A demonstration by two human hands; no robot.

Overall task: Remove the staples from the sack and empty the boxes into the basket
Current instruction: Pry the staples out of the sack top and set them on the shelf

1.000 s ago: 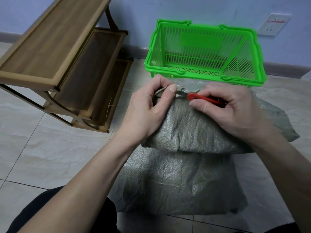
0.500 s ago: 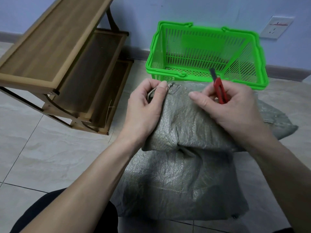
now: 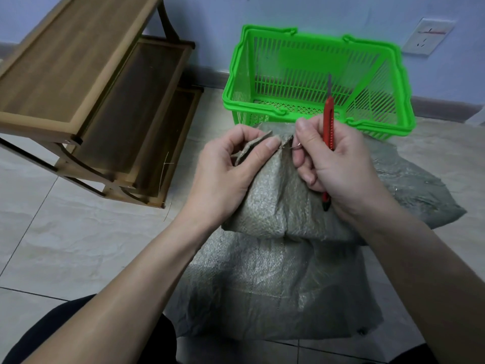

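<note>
A grey-green woven sack [image 3: 275, 271] lies on the tiled floor in front of me, its top folded over. My left hand [image 3: 225, 174] pinches the folded mouth of the sack between thumb and fingers. My right hand [image 3: 338, 164] holds a red utility knife [image 3: 328, 127] upright, blade pointing up, while its thumb and forefinger pinch a small metal staple [image 3: 292, 145] at the sack's edge. A bright green plastic basket [image 3: 404, 82] stands just behind the sack and looks empty. No boxes are visible; the sack hides its contents.
A wooden three-tier shelf [image 3: 86, 95] stands on the floor at the left. A blue wall with a white socket [image 3: 427, 38] is behind the basket. Pale floor tiles [image 3: 78, 245] spread to the left of the sack.
My right hand turned the knife from lying across the sack to upright and moved its fingertips to the staple. My left hand kept its grip on the sack's edge.
</note>
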